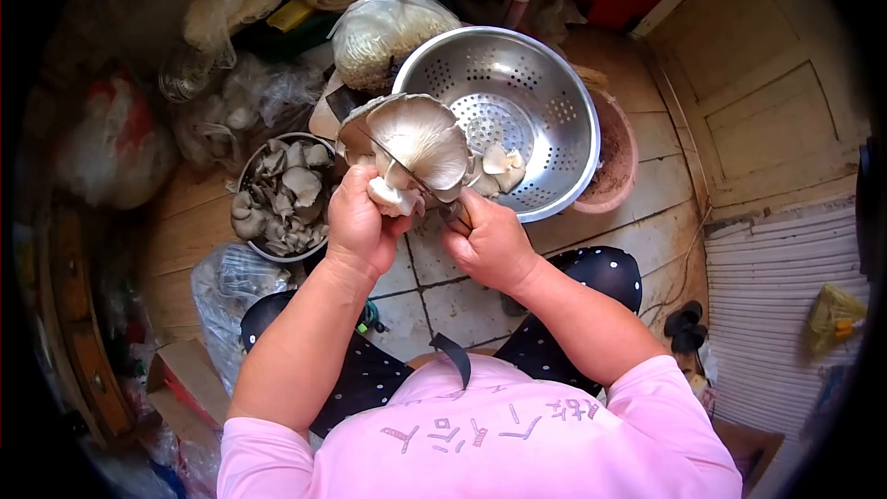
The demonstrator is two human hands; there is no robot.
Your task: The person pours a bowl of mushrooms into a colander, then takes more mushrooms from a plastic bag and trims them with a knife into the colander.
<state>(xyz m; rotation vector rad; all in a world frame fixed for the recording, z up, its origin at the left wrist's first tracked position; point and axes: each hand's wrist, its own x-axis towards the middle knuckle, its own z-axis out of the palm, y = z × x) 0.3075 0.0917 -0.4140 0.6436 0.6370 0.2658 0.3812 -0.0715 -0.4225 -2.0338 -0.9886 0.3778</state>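
My left hand [361,224] is closed around the stem end of an oyster mushroom cluster [423,140], whose pale gills face up. In my right hand [492,242] is the handle of a knife [397,159]. Its thin dark blade runs up and left across the mushroom, touching it or just over it. Behind the cluster stands a steel colander [564,143] with a few mushroom pieces [499,169] at its lower left. To the left of my left hand, a round bowl [248,169] is full of grey oyster mushrooms [288,199].
A pinkish pot [621,152] stands right of the colander, partly hidden. A clear bag of pale contents [388,32] sits at the back. More plastic bags [115,143] lie at left, with a wooden drawer unit [92,365]. A door [767,102] is at right.
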